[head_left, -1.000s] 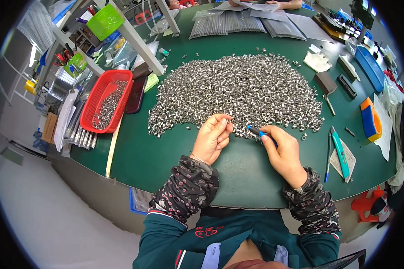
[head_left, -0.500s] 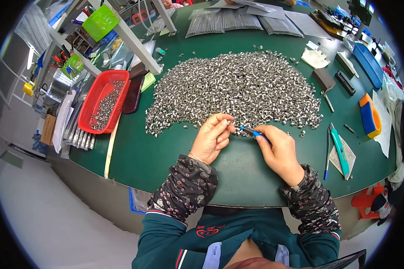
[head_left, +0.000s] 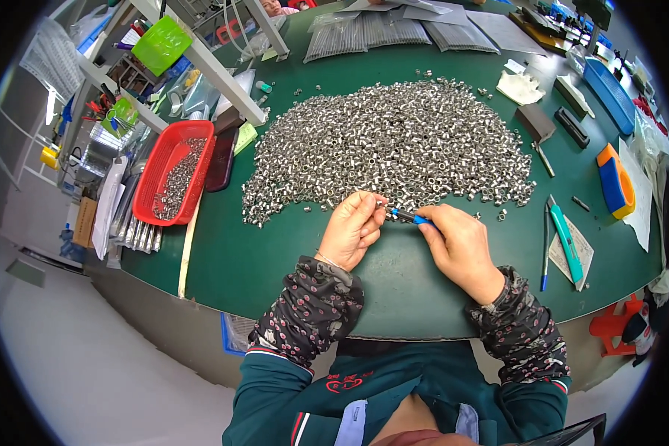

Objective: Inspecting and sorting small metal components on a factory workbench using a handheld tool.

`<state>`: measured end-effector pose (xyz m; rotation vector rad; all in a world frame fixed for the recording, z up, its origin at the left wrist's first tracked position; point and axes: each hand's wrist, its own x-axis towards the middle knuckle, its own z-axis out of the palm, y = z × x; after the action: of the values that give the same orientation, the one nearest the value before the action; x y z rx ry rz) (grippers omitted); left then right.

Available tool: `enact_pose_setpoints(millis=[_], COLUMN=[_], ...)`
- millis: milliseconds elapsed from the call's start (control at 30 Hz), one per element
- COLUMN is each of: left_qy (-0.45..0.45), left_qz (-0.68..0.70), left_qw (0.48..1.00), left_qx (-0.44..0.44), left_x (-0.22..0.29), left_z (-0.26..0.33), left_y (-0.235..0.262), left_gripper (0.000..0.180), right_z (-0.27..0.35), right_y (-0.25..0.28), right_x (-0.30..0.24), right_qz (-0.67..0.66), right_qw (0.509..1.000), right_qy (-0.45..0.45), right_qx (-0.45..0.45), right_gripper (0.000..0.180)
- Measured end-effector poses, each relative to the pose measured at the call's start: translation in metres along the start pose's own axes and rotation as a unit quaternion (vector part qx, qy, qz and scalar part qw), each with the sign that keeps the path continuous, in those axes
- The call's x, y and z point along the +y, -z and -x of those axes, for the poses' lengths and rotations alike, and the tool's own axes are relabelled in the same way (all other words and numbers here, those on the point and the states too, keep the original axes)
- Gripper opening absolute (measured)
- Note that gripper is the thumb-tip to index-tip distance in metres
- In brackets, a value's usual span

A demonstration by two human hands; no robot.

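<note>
My left hand point(head_left: 353, 232) has stayed pinched on a small metal sleeve point(head_left: 380, 206) at the near edge of the pile point(head_left: 394, 145), while my right hand point(head_left: 459, 249) keeps gripping the blue-handled tool point(head_left: 407, 216), its tip meeting that sleeve mid-table.

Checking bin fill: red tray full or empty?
Partly filled. The red tray holds a strip of small metal parts along its middle; bare red floor shows at both ends.
</note>
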<state>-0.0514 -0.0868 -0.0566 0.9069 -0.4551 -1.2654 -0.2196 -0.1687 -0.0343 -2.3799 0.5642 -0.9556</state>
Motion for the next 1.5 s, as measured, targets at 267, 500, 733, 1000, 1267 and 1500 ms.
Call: enact_pose_setpoints(millis=[267, 500, 733, 1000, 1267, 1500], left_qy=[0.026, 0.021, 0.013, 0.014, 0.029, 0.02], left_qz=[0.017, 0.046, 0.029, -0.045, -0.029, -0.055], left_qw=[1.0, 0.999, 0.999, 0.997, 0.998, 0.998], left_qx=[0.002, 0.019, 0.017, 0.065, 0.044, 0.031], left_x=[-0.002, -0.002, -0.003, -0.004, -0.002, -0.002], left_z=[0.001, -0.002, 0.001, 0.003, 0.004, 0.003], left_y=[0.0, 0.001, -0.001, -0.008, -0.005, -0.006], left_gripper=[0.017, 0.017, 0.016, 0.014, 0.016, 0.015], right_z=[-0.003, -0.001, 0.0, -0.001, -0.002, -0.004], right_y=[0.0, 0.0, -0.002, -0.003, 0.0, 0.002], right_x=[-0.001, -0.002, -0.002, 0.003, -0.002, 0.004], right_qz=[0.034, 0.056, 0.043, 0.075, 0.082, 0.086], right_qw=[0.999, 0.998, 0.999, 0.996, 0.993, 0.993], right_qy=[0.016, 0.021, 0.014, 0.015, 0.059, 0.064], right_qx=[0.033, 0.036, 0.026, 0.037, 0.061, 0.041], right_gripper=[0.013, 0.013, 0.012, 0.013, 0.013, 0.014])
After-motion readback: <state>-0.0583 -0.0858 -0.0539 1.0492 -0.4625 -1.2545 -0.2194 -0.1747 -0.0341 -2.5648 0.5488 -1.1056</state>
